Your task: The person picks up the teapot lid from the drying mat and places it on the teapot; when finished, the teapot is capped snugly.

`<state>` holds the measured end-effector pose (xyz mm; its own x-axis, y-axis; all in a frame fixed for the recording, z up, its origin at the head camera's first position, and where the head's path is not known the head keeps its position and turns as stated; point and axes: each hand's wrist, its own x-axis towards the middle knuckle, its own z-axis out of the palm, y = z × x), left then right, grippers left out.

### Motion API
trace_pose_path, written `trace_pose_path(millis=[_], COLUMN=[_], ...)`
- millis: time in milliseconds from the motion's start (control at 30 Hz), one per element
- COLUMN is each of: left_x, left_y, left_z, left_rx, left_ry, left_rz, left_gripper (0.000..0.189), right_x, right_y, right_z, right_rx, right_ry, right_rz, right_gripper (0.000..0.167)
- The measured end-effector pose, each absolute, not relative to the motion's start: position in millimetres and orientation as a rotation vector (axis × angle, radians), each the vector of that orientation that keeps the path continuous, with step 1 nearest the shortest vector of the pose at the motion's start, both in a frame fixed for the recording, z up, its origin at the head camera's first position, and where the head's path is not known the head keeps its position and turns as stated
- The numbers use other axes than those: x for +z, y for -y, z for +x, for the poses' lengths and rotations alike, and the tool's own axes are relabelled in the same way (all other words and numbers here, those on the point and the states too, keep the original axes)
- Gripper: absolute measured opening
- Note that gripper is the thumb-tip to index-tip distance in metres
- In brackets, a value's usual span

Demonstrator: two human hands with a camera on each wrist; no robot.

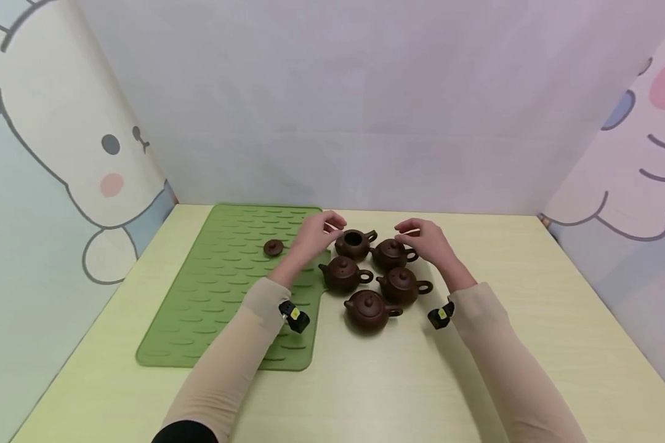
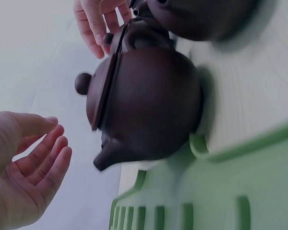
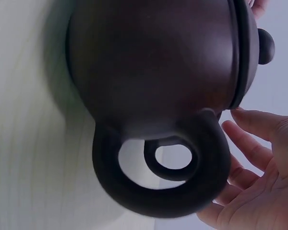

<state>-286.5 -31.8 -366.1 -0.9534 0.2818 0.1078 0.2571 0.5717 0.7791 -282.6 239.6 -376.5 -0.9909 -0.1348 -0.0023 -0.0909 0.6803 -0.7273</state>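
Note:
Several dark brown clay teapots stand close together. My left hand point(image 1: 314, 235) is over the left side of the lidless teapot point(image 1: 352, 253) at the back. In the left wrist view its fingers are loosely bent, with nothing between thumb and fingertips. My right hand point(image 1: 425, 237) hovers at the back right teapot point(image 1: 389, 261), whose lid is on. Its loosely bent fingers come close to that lid's knob point(image 2: 108, 39) in the left wrist view. The right wrist view shows the right hand point(image 3: 264, 182) partly behind a nearer teapot point(image 3: 153, 72). A loose round lid point(image 1: 273, 248) lies on the green mat point(image 1: 199, 307).
Three lidded teapots stand nearer me: one at the mat's edge point(image 1: 340, 277), one to the right point(image 1: 403, 289) and one in front point(image 1: 367, 314). The pale wooden table point(image 1: 532, 320) meets a plain back wall point(image 1: 366, 123) and cartoon-printed side panels.

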Motion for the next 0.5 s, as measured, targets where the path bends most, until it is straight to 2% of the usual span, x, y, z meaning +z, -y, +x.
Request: trace_pose_path(millis=[500], left_x=[-374], left_y=[74], left_z=[-287], left_rx=[1.365], left_ry=[-2.793], left_rz=[0.342], left_gripper=[0.020], right_x=[-378], right_y=[-225], right_z=[-298], right_rx=[-1.185], right_ry=[-2.810], right_rz=[-0.262], right_gripper=[0.034])
